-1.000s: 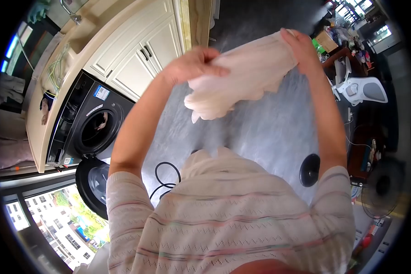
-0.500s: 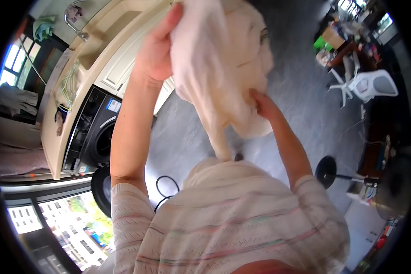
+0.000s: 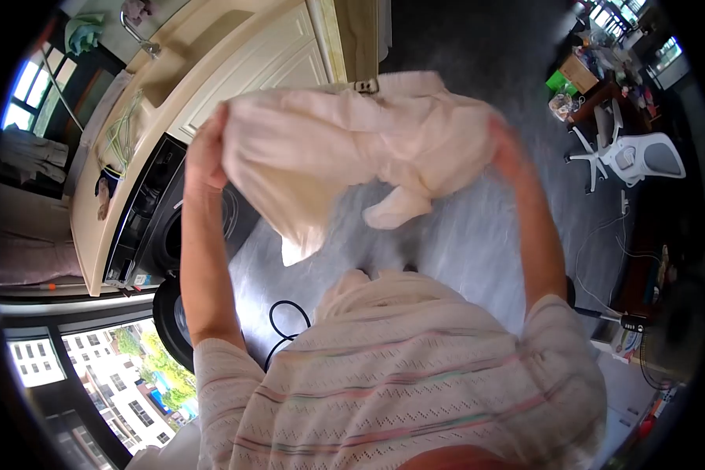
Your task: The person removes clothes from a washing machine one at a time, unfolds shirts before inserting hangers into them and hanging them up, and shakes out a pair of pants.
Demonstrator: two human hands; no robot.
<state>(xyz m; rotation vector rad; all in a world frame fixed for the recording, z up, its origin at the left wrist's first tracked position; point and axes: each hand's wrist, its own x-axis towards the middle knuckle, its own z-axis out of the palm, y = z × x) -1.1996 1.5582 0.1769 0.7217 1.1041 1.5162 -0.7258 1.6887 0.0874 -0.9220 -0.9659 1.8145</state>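
Note:
A pale cream garment point(image 3: 313, 133) is stretched sideways in the air in front of me, its cloth blurred by motion. My left hand point(image 3: 207, 149) grips its left end, fingers closed on the fabric. At the opposite end my right hand point(image 3: 507, 149) is smeared by movement, but its fingers appear closed on the cloth. One pointed corner droops below the left half, and a short tube-like part, a sleeve or a leg, dangles near the middle. Whether it is a top or trousers I cannot tell.
On the left runs a beige counter point(image 3: 94, 243) with a sink and tap point(image 3: 137, 35); a dark front-loading washing machine point(image 3: 172, 235) sits beneath. A black cable point(image 3: 288, 313) loops on the grey floor point(image 3: 462, 235). To the right are a white office chair point(image 3: 642, 157) and a cluttered desk.
The garment went from hanging lengthwise to being spread sideways. My left hand came down and to the left; my right hand moved up and to the right.

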